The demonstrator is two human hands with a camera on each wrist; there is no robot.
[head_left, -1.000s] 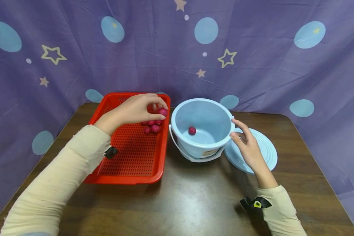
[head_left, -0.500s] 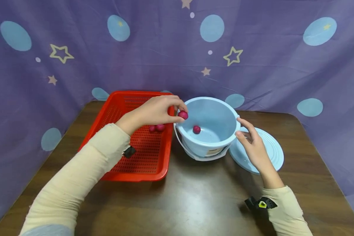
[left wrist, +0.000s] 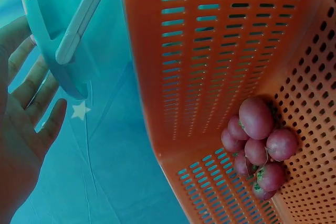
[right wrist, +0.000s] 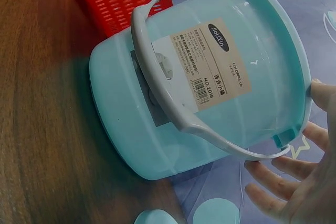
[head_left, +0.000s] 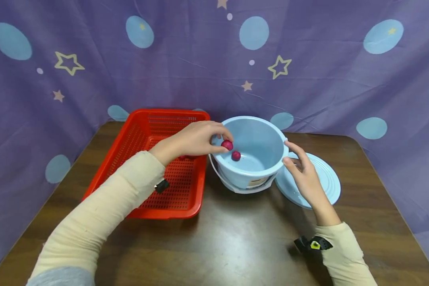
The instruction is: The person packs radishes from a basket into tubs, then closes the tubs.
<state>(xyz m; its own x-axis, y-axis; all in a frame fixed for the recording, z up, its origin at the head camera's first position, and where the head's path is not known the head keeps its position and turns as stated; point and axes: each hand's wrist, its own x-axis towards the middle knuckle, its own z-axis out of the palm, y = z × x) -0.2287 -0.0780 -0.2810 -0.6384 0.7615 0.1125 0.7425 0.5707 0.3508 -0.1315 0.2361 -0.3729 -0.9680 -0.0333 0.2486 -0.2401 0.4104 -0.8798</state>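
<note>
My left hand (head_left: pixel 201 138) pinches a small red radish (head_left: pixel 227 145) between thumb and fingertips, just inside the left rim of a light-blue bucket (head_left: pixel 237 181). Another radish (head_left: pixel 236 155) lies on the bucket's floor. With thumb and index finger, my right hand (head_left: pixel 304 180) holds the bucket's right rim beside the handle joint; the other fingers spread below it in the right wrist view. The bucket stands upright, its handle (right wrist: pixel 157 77) hanging down in front. In the red basket (head_left: pixel 157 213), several radishes (left wrist: pixel 255 150) cluster in a corner, mostly hidden by my left arm in the head view.
A round light-blue lid (head_left: pixel 327 174) lies flat on the wooden table (head_left: pixel 236 246), right of the bucket and partly behind my right hand. The basket stands close to the bucket's left side. A purple patterned curtain (head_left: pixel 186 51) hangs behind the table.
My left hand has carried a radish from the basket rightward over the bucket's left rim, then a little lower inside it. My right hand keeps its place on the rim.
</note>
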